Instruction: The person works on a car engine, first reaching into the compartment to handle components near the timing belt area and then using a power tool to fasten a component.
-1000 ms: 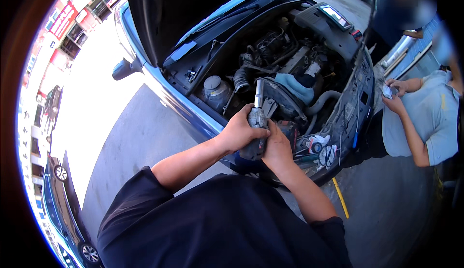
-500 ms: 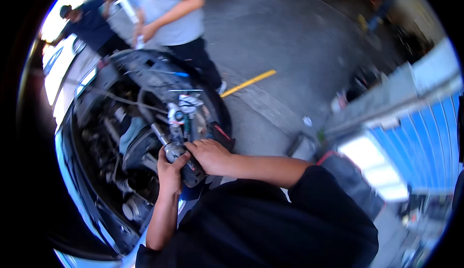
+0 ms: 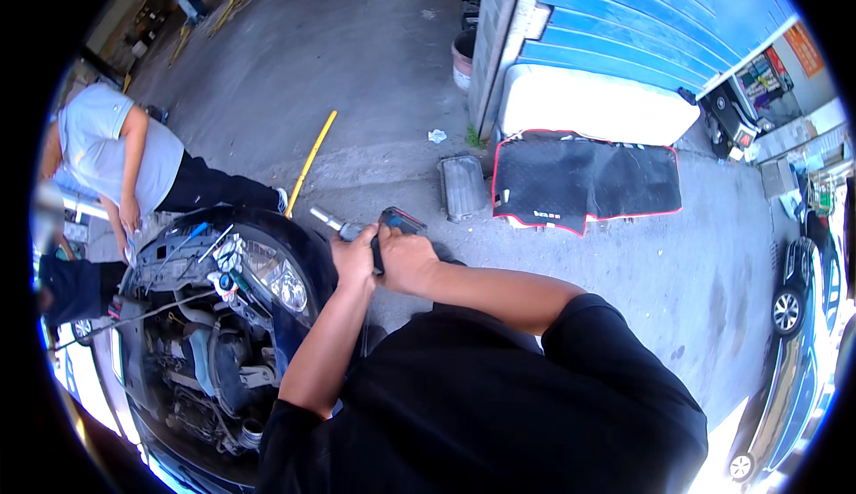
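Observation:
A cordless impact wrench [image 3: 403, 220] with a silver socket on its nose is held in front of my chest, beyond the car's front corner. My left hand [image 3: 355, 260] is wrapped round the tool's body behind the socket. My right hand [image 3: 408, 260] grips it by the dark, red-edged battery end; the fingers partly hide the handle. The socket points away to the left and touches nothing. Left of my hands is the dark car's open engine bay [image 3: 201, 360], with a headlight [image 3: 283, 282] at its near corner.
A blue-handled screwdriver [image 3: 192, 234] and other small tools lie along the car's front panel. A person in a grey shirt [image 3: 111, 142] stands beyond the car. Ahead are a black mat with red edging [image 3: 588, 177], a grey plastic bin [image 3: 463, 188] and a blue shutter [image 3: 624, 17].
My view has swung right, so the engine bay now sits lower left. The wrench, held in both hands, has moved from over the bay's edge to outside the car.

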Tool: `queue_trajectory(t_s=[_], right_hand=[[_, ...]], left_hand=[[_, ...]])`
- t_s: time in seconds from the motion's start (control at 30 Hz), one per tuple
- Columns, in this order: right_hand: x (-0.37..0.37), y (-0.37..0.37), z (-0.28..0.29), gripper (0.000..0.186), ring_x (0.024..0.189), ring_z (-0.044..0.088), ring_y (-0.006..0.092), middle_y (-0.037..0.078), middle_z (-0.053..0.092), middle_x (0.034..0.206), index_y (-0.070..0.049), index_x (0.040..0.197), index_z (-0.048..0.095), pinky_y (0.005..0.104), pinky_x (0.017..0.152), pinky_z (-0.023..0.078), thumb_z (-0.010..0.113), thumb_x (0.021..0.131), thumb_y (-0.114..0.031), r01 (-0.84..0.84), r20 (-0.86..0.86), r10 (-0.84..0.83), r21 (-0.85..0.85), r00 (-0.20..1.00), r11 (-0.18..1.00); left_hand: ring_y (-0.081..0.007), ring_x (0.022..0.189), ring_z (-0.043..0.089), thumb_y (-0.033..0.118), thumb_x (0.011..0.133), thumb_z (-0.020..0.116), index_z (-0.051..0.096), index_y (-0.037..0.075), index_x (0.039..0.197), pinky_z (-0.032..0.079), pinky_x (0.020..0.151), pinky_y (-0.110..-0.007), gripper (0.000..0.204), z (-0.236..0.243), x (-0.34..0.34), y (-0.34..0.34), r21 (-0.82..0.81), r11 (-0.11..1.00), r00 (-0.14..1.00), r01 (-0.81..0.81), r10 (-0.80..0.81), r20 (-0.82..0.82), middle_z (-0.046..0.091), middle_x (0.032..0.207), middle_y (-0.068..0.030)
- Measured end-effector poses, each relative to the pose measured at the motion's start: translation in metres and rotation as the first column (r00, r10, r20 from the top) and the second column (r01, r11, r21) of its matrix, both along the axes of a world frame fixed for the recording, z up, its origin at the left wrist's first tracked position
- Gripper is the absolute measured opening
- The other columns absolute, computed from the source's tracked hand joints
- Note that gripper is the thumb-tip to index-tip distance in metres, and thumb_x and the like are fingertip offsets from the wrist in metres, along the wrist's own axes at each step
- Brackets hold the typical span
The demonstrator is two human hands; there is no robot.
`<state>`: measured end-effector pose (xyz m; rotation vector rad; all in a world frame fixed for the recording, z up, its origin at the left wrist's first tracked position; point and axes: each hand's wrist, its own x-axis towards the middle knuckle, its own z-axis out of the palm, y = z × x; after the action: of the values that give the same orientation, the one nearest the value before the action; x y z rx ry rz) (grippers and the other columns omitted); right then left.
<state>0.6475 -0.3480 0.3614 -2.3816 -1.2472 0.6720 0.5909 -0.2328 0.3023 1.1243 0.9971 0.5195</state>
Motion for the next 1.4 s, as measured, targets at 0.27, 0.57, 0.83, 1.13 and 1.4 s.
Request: queue_trajectory(t_s=[0.27, 0.57, 0.83, 1.13, 1.4], right_hand=[[0.135, -0.106, -0.087, 0.070, 0.101, 0.068, 0.0396, 0.026, 0.070, 0.102, 0.001, 0.121, 0.055, 0.0458, 0.090, 0.053, 0.079, 0.067, -0.035, 0.474, -0.189, -0.464, 0.009, 0.865, 0.880], [0.314, -0.230, -0.259, 0.071, 0.108, 0.066, 0.0400, 0.022, 0.069, 0.113, -0.009, 0.131, 0.054, 0.0456, 0.095, 0.051, 0.081, 0.068, -0.029, 0.895, -0.225, -0.880, -0.061, 0.419, 0.442], [0.445, -0.278, -0.398, 0.085, 0.113, 0.065, 0.0371, 0.020, 0.068, 0.120, -0.010, 0.139, 0.049, 0.0445, 0.098, 0.050, 0.087, 0.066, -0.034, 0.973, -0.112, -0.991, -0.225, -0.076, -0.049], [0.494, -0.285, -0.478, 0.084, 0.112, 0.064, 0.0411, 0.027, 0.064, 0.119, 0.005, 0.125, 0.038, 0.0425, 0.098, 0.051, 0.083, 0.070, -0.039, 0.937, -0.010, -1.000, -0.348, -0.029, -0.023], [0.505, -0.288, -0.487, 0.112, 0.108, 0.068, 0.0377, 0.025, 0.066, 0.117, 0.006, 0.124, 0.050, 0.0454, 0.091, 0.056, 0.081, 0.054, -0.076, 0.893, 0.183, -0.979, -0.451, 0.092, 0.000]], left_hand=[[-0.0206, 0.101, 0.063, 0.039, 0.091, 0.073, 0.054, -0.003, 0.131, 0.050, 0.087, -0.033, 0.061, -0.034, 0.129, -0.041, -0.130, 0.782, 0.755, 0.610, -0.623, -0.203, 0.066, 0.114, -0.0103], [-0.0106, 0.061, 0.053, 0.026, 0.102, 0.045, 0.062, 0.014, 0.094, 0.041, 0.049, -0.027, 0.022, -0.184, -0.032, 0.051, -0.217, 0.737, 0.536, 0.640, -0.631, -0.561, 0.053, 0.071, 0.0026], [-0.0263, 0.090, 0.071, 0.034, 0.093, 0.063, 0.069, 0.015, 0.108, 0.057, 0.079, -0.038, 0.025, -0.100, -0.221, 0.009, -0.581, -0.027, -0.562, 0.813, -0.295, -0.772, 0.073, 0.094, -0.0082], [-0.0223, 0.083, 0.072, 0.025, 0.098, 0.064, 0.063, 0.003, 0.122, 0.058, 0.068, -0.034, 0.032, -0.084, -0.087, -0.030, -0.465, 0.883, 0.387, -0.062, -0.408, -0.827, 0.071, 0.105, -0.0122], [-0.0206, 0.081, 0.072, 0.027, 0.094, 0.068, 0.066, 0.003, 0.120, 0.057, 0.067, -0.032, 0.035, -0.066, -0.059, -0.045, -0.316, 0.948, 0.408, -0.025, -0.279, -0.869, 0.073, 0.096, -0.0122]])
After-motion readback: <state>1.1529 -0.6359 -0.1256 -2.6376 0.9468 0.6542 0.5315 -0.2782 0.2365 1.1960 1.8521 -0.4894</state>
